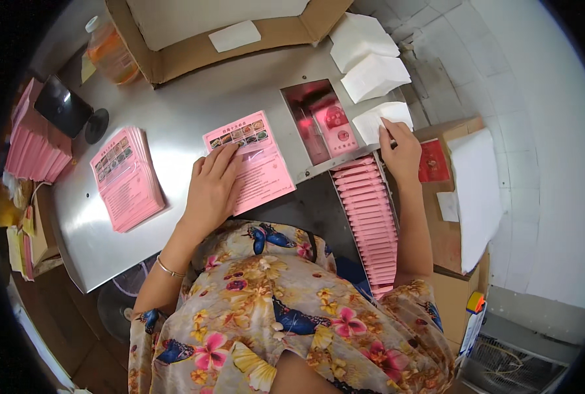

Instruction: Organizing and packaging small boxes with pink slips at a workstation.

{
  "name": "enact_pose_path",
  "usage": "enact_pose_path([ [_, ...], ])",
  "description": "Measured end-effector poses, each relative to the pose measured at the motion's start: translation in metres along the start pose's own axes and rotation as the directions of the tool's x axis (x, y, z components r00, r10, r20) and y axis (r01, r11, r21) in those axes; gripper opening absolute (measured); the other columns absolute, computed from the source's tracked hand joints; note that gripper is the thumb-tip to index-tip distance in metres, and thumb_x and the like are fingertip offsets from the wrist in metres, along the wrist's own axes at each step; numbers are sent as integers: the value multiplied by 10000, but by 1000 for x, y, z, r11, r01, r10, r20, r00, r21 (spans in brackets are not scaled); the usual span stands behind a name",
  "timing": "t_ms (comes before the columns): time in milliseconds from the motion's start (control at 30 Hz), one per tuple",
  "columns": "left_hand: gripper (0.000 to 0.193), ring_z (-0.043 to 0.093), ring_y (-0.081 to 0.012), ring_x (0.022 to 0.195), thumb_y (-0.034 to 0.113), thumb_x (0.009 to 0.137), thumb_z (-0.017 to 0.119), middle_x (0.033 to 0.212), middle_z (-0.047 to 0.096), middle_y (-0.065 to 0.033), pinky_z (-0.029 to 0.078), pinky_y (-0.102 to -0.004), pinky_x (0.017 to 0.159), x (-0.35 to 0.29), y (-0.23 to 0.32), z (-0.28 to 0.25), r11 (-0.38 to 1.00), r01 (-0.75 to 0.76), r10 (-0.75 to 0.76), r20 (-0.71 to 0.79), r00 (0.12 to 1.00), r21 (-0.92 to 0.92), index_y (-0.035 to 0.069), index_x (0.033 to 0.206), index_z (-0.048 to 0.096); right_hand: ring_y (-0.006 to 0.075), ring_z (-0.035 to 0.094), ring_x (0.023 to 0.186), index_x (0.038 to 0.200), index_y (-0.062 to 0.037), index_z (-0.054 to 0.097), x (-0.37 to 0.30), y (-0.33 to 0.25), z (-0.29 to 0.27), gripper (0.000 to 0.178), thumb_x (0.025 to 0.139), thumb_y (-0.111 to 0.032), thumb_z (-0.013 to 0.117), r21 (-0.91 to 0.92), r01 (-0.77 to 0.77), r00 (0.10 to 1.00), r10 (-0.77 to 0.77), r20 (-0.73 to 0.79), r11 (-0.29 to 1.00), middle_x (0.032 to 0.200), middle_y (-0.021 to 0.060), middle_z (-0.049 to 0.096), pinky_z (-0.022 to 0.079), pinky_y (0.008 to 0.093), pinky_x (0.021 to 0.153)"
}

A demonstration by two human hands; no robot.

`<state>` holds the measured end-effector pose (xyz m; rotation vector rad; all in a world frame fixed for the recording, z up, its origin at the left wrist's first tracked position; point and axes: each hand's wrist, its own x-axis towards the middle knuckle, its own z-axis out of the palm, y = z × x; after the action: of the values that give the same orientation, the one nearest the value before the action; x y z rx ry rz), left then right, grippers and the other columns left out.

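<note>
My left hand (212,187) lies with its fingers stretched over a pink printed packet (266,174), which rests at the table's front edge. Small food pictures run across the packet's top. To the right, my right hand (401,151) has thumb and fingers pinched at the near edge of a white folded paper napkin (371,121). Between my hands, a recessed slot (299,105) in the metal table holds a pink packet with red print (335,125). Below it, a long narrow tray holds a row of pink packets (368,217) packed on edge.
A stack of pink packets (127,180) stands on the metal table (181,98) at left, near a black device on a stand (64,105). An orange bottle (110,52) and cardboard box (227,56) sit behind. More white napkins (374,75) and a tiled wall (529,151) are right.
</note>
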<state>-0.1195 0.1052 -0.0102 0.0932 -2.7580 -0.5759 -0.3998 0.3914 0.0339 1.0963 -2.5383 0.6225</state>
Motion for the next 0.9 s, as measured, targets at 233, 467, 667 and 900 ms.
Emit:
enact_pose_path([
  [233, 482, 422, -379, 1361, 187, 849, 689, 1456, 469, -188, 346, -521, 1080, -5, -1, 4, 998, 32, -30, -55, 998, 46, 10, 1280, 565, 268, 653, 744, 1178, -78, 706, 4, -10, -2, 302, 898, -193, 700, -55, 24, 998, -21, 59, 998, 898, 109, 655, 517, 361, 667],
  [467, 472, 416, -382, 1374, 210, 857, 687, 1460, 473, -200, 326, -530, 1098, -4, -1, 3, 999, 32, -31, -39, 999, 17, 22, 1278, 582, 281, 655, 774, 1176, -90, 714, 6, -3, 2, 302, 891, -189, 697, -109, -1, 999, 7, 52, 994, 882, 88, 650, 514, 395, 687],
  [667, 514, 398, -376, 1393, 261, 863, 672, 1475, 456, -209, 309, -541, 1110, -2, 3, -5, 1000, -7, 7, 6, 1000, 28, 1, 1294, 568, 320, 602, 1149, 1219, -80, 690, 17, 36, 12, 360, 862, -102, 644, -136, 120, 991, -128, -48, 983, 1198, 130, 659, 447, 447, 986],
  [900, 547, 394, -371, 1391, 275, 845, 683, 1466, 461, -205, 283, -585, 1112, 12, 10, 8, 999, -28, 28, -19, 999, -20, 9, 1308, 563, 273, 627, 1205, 1189, -84, 686, -16, -32, 46, 371, 824, -149, 684, -8, 476, 867, -468, 169, 879, 1289, 112, 668, 340, 538, 1131],
])
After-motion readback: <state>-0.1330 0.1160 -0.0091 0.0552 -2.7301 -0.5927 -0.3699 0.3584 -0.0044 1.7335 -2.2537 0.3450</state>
